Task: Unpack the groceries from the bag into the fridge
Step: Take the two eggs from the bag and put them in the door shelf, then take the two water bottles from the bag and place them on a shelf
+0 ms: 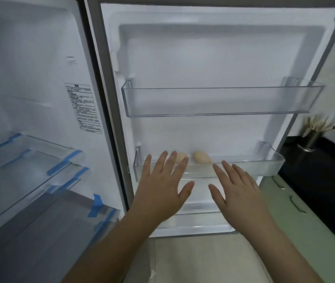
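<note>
1. The fridge (40, 99) stands open at the left of the frame, and its door (213, 58) fills the centre and the right.
2. Two eggs (201, 157) lie in the lower bin (264, 167) of the door, at its left part, close to each other.
3. The left hand (163, 186) is flat with fingers spread and grips nothing; its fingertips cover part of the left egg.
4. The right hand (239, 189) is also flat and open, holding nothing, just below and to the right of the eggs.
5. The upper bin (223, 101) has free room along its whole length; the lower bin is free to the right of the eggs.
6. Glass shelves (40, 160) with blue tape (97, 203) are at the lower left.
7. A metal cup (310, 139) with utensils stands on the dark counter (325, 170) at the right edge; the utensils are blurred.
8. No bag is in the frame.
</note>
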Demonstrator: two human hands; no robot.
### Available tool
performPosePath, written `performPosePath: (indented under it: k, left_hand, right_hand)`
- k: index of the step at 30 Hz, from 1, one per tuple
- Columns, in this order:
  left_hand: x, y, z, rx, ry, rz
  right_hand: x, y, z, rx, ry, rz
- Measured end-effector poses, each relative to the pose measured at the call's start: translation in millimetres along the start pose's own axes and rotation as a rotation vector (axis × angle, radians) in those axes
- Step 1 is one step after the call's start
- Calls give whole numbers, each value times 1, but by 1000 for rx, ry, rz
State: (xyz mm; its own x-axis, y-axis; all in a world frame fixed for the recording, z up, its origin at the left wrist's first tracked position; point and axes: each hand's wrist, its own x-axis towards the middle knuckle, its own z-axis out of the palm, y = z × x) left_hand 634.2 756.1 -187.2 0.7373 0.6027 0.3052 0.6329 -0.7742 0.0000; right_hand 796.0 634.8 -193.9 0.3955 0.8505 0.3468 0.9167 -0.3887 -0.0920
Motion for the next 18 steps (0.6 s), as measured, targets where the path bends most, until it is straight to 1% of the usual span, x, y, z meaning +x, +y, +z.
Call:
performPosePath:
  k: [3,6,11,15,18]
  left_hand:
    - [-8,14,-2,-12,19,37]
    - [-17,29,-6,-5,36,76]
    - [-38,60,-15,28,83,97]
    - [-64,101,-16,24,67,126]
    - [-83,136,-11,-15,27,149]
  right_hand:
    - [-13,5,-8,4,12,28]
    - [-31,11,-15,-43,1,43]
    - [-66,23,-34,-94,30,97]
    - [-116,38,-46,-111,20,125]
    - [-156,58,-54,-120,13,142]
